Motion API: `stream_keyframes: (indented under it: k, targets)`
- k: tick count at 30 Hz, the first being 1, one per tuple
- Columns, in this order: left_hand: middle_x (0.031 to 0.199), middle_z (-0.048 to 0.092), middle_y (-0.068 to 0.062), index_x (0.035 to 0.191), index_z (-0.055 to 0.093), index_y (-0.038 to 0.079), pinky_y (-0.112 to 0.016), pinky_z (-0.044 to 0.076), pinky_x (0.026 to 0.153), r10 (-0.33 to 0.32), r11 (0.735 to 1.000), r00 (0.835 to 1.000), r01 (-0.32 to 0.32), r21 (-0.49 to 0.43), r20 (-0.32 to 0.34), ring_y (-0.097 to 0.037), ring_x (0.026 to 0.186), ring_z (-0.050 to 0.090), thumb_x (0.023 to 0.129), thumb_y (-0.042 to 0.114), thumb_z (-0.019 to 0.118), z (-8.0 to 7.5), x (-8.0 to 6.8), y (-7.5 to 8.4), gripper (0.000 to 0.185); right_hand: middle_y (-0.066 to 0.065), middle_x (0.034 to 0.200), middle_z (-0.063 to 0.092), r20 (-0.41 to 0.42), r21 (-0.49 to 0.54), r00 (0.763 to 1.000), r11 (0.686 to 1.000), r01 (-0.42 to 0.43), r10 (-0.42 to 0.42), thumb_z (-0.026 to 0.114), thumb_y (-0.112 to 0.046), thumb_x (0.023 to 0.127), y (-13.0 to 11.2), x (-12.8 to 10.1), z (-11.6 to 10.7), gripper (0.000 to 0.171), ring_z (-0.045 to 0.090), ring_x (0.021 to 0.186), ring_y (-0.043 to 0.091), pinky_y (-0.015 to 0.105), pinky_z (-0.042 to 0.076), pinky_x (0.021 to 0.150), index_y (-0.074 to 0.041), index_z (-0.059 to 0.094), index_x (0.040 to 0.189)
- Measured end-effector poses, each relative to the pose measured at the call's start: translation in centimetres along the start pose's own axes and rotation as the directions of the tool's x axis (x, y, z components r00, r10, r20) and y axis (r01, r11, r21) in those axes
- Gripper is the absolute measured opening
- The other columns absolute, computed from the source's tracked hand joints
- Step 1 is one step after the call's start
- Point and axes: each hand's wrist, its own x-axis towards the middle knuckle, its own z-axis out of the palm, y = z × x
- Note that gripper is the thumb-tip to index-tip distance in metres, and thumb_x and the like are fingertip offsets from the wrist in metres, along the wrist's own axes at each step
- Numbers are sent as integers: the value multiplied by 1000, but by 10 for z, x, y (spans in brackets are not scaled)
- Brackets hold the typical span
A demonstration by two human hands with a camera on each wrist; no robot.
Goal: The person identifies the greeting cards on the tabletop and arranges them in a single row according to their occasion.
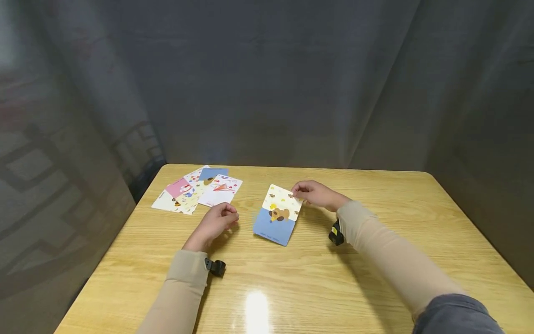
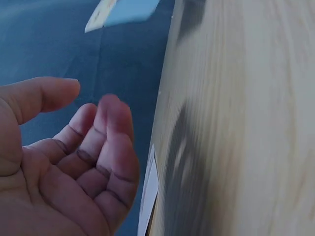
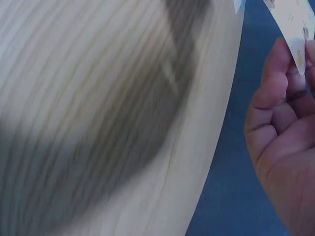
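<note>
My right hand [image 1: 318, 194] pinches the upper right corner of a card [image 1: 275, 229] between thumb and fingers. The card has a cream upper part with small patterns, a blue lower part and a brown dog in the middle. In the right wrist view, the corner of this card [image 3: 291, 22] sits between the fingertips, above the wooden table. My left hand [image 1: 214, 223] hovers to the left of the card, close to the fanned cards. Its fingers are loosely bent, and nothing is in the palm in the left wrist view.
Several illustrated cards overlap in a fan at the back left of the table [image 1: 375, 278]; the rightmost is a white card [image 1: 214, 197] with a red paper plane. Dark grey curtains [image 1: 267, 83] hang behind the table and along its sides.
</note>
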Motion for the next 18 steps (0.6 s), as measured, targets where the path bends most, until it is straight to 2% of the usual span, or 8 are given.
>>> stream_keyframes:
  k: [5,12,15,18]
  targets:
    - [91,62,-13,103,59,-2,-34,46,69,-8,993,999,13,119,-44,-24,81,57,103,9,57,-3,1,-4,10,8,99,53,64,-29,997,999,-33,35,49,-12,110,12,-20,-23,19,43,81,30,45,40,74,0,63,111]
    - [93,61,-11,102,61,-1,-34,42,71,5,971,996,15,237,-84,-21,80,51,103,9,58,-10,2,-5,11,10,105,51,68,-56,990,991,-119,123,48,-16,111,30,-56,-63,20,43,90,25,46,40,79,-1,61,113]
    - [99,62,-13,106,61,-2,-36,43,76,10,959,997,12,283,-76,-25,86,53,103,11,58,-13,1,-4,14,10,106,50,65,-62,985,986,-153,157,48,-17,111,36,-73,-80,21,43,91,25,46,41,81,0,60,115]
    - [112,62,-21,117,59,-6,-44,46,84,17,940,997,8,340,-70,-32,96,56,104,13,56,-18,1,-4,23,11,111,51,59,-75,979,979,-191,195,49,-17,111,43,-89,-97,21,44,94,25,46,42,82,1,59,116]
